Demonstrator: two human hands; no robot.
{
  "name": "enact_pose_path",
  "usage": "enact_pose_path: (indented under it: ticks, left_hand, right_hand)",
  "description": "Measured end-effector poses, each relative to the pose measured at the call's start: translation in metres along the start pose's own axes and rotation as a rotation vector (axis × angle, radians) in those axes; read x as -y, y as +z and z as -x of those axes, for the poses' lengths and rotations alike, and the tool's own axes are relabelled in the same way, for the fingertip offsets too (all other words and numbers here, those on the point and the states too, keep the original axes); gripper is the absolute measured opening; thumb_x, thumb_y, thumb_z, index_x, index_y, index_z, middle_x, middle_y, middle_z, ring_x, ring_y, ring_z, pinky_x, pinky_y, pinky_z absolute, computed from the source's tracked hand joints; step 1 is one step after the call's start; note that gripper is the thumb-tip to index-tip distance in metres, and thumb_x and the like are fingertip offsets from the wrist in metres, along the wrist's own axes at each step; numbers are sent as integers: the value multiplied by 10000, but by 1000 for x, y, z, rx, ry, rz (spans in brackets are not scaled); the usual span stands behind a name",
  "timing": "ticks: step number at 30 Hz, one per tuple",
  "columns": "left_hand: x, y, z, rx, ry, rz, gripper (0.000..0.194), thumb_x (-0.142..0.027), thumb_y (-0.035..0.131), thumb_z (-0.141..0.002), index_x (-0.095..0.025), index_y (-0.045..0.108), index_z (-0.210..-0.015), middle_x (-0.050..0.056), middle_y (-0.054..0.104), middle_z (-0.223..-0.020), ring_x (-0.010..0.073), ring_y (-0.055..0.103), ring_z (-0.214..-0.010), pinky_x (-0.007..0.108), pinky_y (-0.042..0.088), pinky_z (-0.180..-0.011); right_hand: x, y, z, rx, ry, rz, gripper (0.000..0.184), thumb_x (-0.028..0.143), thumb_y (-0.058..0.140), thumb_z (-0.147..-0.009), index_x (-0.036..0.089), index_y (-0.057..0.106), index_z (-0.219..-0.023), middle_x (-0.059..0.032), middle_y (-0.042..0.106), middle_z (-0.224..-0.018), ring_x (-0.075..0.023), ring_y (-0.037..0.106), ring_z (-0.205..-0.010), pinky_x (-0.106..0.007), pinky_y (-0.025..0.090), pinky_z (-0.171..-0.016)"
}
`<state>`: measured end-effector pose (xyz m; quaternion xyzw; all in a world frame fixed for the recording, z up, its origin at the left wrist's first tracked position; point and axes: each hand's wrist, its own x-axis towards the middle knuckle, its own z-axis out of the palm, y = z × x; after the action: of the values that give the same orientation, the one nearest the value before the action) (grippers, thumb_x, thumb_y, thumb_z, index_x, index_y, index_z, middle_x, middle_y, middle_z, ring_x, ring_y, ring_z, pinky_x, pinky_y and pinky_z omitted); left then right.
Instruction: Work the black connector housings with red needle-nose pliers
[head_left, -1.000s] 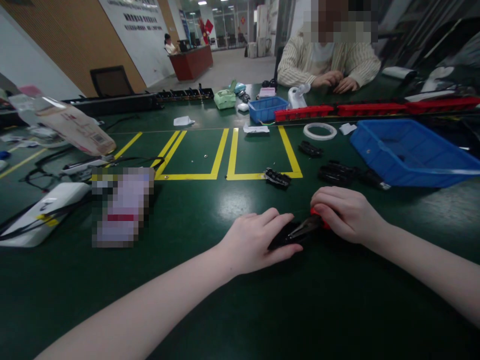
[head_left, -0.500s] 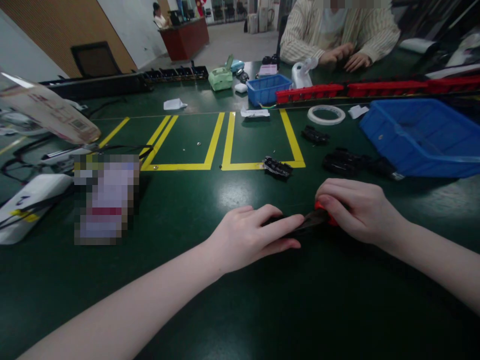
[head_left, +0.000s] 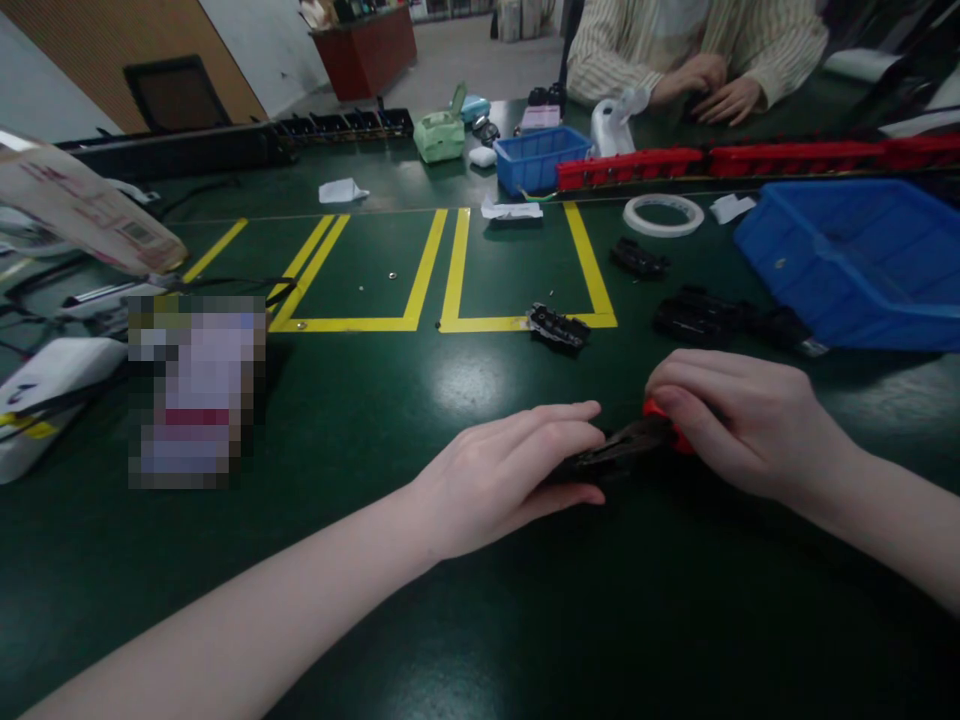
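My right hand is closed around the red handles of a pair of pliers, whose dark jaws point left toward my other hand. Between the thumb and fingers of my left hand sits a black part, mostly hidden by the fingers; the jaws meet it there, though the exact contact is too dark to make out. Beyond my hands a black plastic piece lies across the yellow tape line. Further right are another small black piece and a larger black cluster of parts.
A large blue bin stands at the right, near a roll of white tape. A small blue basket and red strips lie further back. A blurred upright box and cables are at left. A person sits opposite.
My view has tilted and shifted slightly. The index finger of my left hand has straightened and lifted, showing more of the plier jaws; both hands stay close together.
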<state>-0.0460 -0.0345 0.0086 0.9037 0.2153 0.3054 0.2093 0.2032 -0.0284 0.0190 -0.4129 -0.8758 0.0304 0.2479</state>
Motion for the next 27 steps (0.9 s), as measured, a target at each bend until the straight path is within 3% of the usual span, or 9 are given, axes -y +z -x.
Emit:
enact_pose_path:
  ticks: [4, 12, 19, 27]
  left_hand:
    - [0, 0, -1, -31, 73, 42, 227, -267, 534, -954, -162, 497, -1152, 122, 585, -1286, 161, 588, -1173, 257, 524, -965]
    - [0, 2, -4, -116, 226, 20, 209, -237, 607, -914, -87, 574, -1056, 200, 648, -1152, 192, 687, -963, 250, 582, -781]
    - [0, 1, -5, -136, 237, 157, 285, -232, 669, -872, -62, 552, -1069, 199, 660, -1126, 184, 661, -1034, 245, 564, -866]
    - [0, 1, -6, -129, 243, 133, 276, -266, 643, -895, -81, 555, -1079, 182, 661, -1132, 166, 667, -1006, 231, 570, -840]
  right_hand:
    - [5, -8, -3, -47, -76, 130, 256, 277, 371, -961, 206, 513, -761, -47, 586, -678, -154, 537, -602, -304, 394, -530]
    - [16, -18, -7, -74, -192, 247, 290, 297, 335, -976, 207, 493, -750, -63, 623, -683, -165, 576, -600, -297, 416, -483]
    - [15, -29, -8, -69, -144, 228, 283, 304, 309, -990, 225, 481, -780, -40, 597, -700, -152, 565, -632, -300, 405, -511]
    - [20, -34, -5, -22, -114, 192, 292, 330, 309, -989, 232, 485, -777, -44, 619, -740, -158, 586, -660, -314, 414, -512]
